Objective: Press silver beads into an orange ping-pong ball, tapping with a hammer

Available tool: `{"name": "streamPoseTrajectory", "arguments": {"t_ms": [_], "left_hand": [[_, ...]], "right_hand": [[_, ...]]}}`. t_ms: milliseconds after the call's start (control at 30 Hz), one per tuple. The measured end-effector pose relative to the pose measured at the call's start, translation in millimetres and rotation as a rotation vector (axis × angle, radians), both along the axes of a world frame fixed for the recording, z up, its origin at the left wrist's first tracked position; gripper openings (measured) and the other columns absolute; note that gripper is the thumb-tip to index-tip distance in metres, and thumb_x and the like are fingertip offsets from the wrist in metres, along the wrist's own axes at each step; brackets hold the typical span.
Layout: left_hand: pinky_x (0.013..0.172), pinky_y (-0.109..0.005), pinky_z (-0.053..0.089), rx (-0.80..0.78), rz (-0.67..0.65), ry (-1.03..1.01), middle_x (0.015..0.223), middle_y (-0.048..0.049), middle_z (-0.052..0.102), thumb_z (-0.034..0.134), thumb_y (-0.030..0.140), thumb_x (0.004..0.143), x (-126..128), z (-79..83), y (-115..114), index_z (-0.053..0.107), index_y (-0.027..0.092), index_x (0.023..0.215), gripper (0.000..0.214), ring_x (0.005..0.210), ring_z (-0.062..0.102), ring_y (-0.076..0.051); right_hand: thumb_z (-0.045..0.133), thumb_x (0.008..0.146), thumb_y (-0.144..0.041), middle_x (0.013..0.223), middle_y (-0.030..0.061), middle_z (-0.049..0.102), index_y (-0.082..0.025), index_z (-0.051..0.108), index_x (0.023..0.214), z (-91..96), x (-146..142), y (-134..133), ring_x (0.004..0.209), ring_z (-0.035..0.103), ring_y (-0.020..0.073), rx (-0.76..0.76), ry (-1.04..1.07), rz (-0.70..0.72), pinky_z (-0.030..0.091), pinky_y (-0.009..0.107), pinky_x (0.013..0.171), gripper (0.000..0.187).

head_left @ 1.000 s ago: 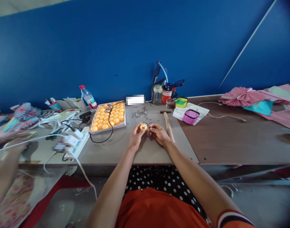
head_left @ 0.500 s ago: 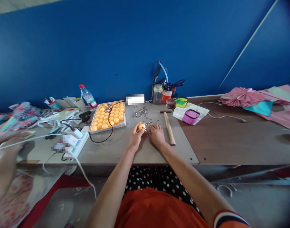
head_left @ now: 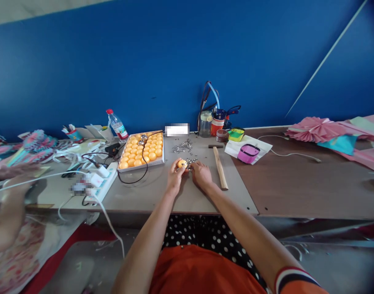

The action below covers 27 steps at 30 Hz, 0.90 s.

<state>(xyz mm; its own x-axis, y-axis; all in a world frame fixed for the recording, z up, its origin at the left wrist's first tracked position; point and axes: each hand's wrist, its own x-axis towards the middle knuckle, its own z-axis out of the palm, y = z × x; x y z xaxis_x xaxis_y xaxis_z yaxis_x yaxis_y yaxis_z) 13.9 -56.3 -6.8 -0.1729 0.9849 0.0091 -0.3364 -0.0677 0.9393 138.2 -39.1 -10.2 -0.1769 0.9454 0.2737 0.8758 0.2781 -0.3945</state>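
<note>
My left hand (head_left: 175,178) is closed around an orange ping-pong ball (head_left: 181,163) with a small dark and shiny spot on its side. Close beside it, my right hand (head_left: 202,174) rests low over the table with its fingers bent together at a scatter of small shiny metal pieces (head_left: 190,161). Whatever its fingertips pinch is too small to make out. Farther back lies a larger heap of the same metal pieces (head_left: 183,146). To the right of my right hand is a hammer (head_left: 220,167) with a wooden handle.
A shallow box (head_left: 164,157) of orange balls stands on the left, crossed by a black cord. Beyond it are a bottle (head_left: 117,125) and a power strip (head_left: 104,185). Jars (head_left: 205,124) and a pink mesh piece (head_left: 248,153) lie right of centre. Another person's arm (head_left: 13,208) is at far left.
The camera view has shifted slightly, so the table appears a little farther right. My left hand still holds the ball, and my right hand stays by the metal pieces.
</note>
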Motion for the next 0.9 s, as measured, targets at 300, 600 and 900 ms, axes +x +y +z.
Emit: {"name": "streamPoseTrajectory", "arguments": {"t_ms": [300,600,900], "left_hand": [[0.063,-0.022,0.05,-0.005,0.025,0.014,0.102,-0.0048,0.062,0.071,0.032,0.065,0.2,3.3,-2.8,0.055,0.019,0.116,0.055,0.063,0.059,-0.007],[0.063,-0.022,0.049,-0.02,0.004,0.011,0.097,-0.004,0.063,0.072,0.031,0.064,0.9,4.1,-4.1,0.057,0.019,0.115,0.055,0.064,0.059,-0.008],[0.066,-0.023,0.049,-0.017,-0.01,0.015,0.098,-0.0038,0.063,0.071,0.028,0.065,-0.3,-0.1,-3.1,0.058,0.019,0.115,0.052,0.066,0.059,-0.008]], "right_hand": [[0.041,0.083,-0.019,0.095,0.0086,0.06,-0.018,0.06,0.084,-8.0,1.7,12.7,0.076,0.056,0.016,0.015,0.235,-0.086,0.039,0.026,0.07,0.019],[0.043,0.073,-0.017,0.082,0.0059,0.065,-0.019,0.057,0.075,-13.0,9.2,13.2,0.078,0.057,0.0175,0.095,0.582,-0.086,0.043,0.029,0.076,0.014],[0.048,0.075,-0.031,0.072,0.0033,0.062,-0.02,0.057,0.073,-5.7,9.5,9.9,0.069,0.055,0.0177,0.051,0.767,-0.094,0.043,0.029,0.068,0.014]]}}
